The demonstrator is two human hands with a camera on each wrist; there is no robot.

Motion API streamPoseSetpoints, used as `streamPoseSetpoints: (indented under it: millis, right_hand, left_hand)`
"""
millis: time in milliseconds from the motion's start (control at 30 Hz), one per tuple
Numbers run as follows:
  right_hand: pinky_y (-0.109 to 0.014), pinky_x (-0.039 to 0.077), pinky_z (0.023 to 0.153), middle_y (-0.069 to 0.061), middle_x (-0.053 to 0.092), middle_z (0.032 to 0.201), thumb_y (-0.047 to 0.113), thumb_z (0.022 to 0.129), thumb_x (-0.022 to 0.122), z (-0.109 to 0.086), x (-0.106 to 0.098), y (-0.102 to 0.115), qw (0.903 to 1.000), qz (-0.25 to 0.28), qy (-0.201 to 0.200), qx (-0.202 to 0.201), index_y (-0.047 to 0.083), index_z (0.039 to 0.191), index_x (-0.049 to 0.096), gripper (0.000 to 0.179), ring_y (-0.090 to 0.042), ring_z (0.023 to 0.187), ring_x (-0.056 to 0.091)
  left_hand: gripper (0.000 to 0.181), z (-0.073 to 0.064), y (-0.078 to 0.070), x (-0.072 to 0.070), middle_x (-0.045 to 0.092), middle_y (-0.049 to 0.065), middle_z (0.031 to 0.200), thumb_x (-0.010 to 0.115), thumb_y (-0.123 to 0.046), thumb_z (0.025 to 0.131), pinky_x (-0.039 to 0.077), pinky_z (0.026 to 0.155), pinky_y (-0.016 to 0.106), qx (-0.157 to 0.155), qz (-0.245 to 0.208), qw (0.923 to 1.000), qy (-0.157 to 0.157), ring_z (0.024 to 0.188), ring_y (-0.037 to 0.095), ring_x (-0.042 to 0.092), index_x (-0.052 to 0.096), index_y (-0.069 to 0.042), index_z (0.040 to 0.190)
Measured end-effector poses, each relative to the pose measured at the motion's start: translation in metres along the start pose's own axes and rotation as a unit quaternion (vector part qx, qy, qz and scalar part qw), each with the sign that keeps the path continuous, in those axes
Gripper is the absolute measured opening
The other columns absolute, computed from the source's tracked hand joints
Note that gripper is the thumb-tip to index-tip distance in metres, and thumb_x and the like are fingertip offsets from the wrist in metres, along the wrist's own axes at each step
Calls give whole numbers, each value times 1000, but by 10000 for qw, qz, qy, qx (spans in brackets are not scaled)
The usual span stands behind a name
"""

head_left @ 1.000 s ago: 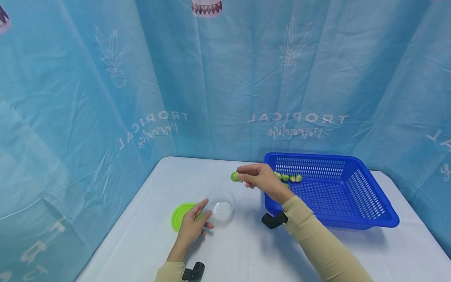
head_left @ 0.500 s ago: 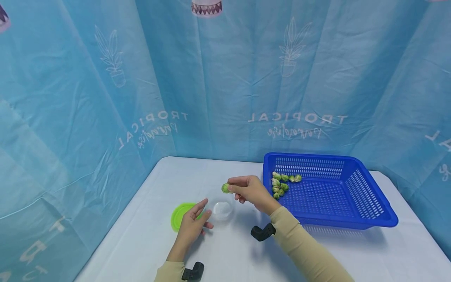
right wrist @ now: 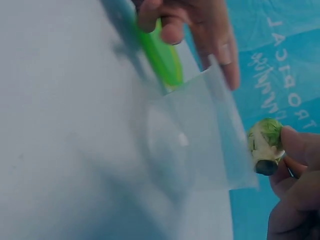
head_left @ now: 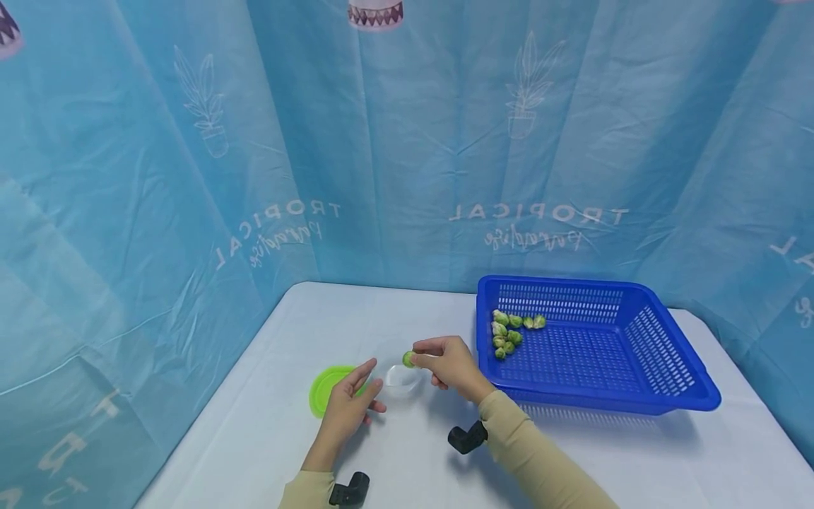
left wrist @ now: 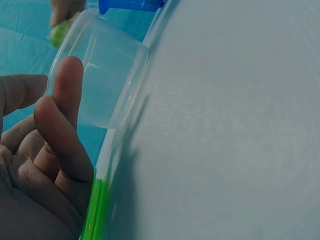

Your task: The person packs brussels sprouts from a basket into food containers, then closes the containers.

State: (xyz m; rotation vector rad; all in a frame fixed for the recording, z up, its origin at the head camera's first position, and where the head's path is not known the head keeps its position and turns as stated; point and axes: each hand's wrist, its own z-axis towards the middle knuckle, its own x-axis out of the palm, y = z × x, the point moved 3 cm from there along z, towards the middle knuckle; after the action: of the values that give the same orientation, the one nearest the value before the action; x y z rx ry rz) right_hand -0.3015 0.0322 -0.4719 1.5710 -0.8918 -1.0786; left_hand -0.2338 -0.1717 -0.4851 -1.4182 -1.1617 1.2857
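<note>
Between thumb and fingers my right hand pinches a Brussels sprout, its cut stem end showing in the right wrist view. The sprout hangs right at the open rim of a clear plastic container standing on the table. My left hand is beside that container on its left, fingers relaxed and spread, the fingertips close to its wall. Under and behind the left hand lies a round bright green lid, partly covered by the hand. No sprouts show inside the container.
A blue perforated plastic basket stands at the right of the white-covered table. Several Brussels sprouts lie grouped in its left end. Blue printed curtains close in the table's back and sides.
My right hand has moved left and down from beside the basket, carrying the sprout to the container's rim. The sprouts in the basket have come into full view. My left hand has stayed put.
</note>
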Motion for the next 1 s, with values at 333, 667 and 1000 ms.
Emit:
streamPoseSetpoints:
  millis: [333, 667, 1000]
  right_hand:
    - [-20, 39, 35, -2, 71, 106, 34, 85, 69, 5, 4, -14, 9998, -68, -190, -15, 17, 114, 68, 33, -11, 39, 45]
    - [-21, 41, 37, 0, 72, 103, 29, 81, 73, 10, 7, -17, 9993, -121, -334, -100, 26, 107, 71, 25, -11, 38, 47]
    - [-22, 41, 39, 1, 71, 101, 25, 86, 68, 9, 7, -20, 9990, -178, -412, -85, 22, 112, 69, 26, -12, 42, 49]
  left_hand:
    - [53, 0, 0, 0, 44, 15, 145, 62, -25, 92, 51, 48, 27, -50, 3, 10000, 7, 73, 32, 70, 44, -15, 141]
    - [52, 0, 1, 0, 45, 14, 145, 62, -24, 92, 53, 49, 28, -54, 19, 10000, -7, 74, 33, 70, 45, -17, 141]
    - [52, 0, 1, 0, 45, 14, 145, 62, -25, 92, 53, 49, 29, -57, -1, 10000, -36, 74, 33, 70, 45, -17, 140]
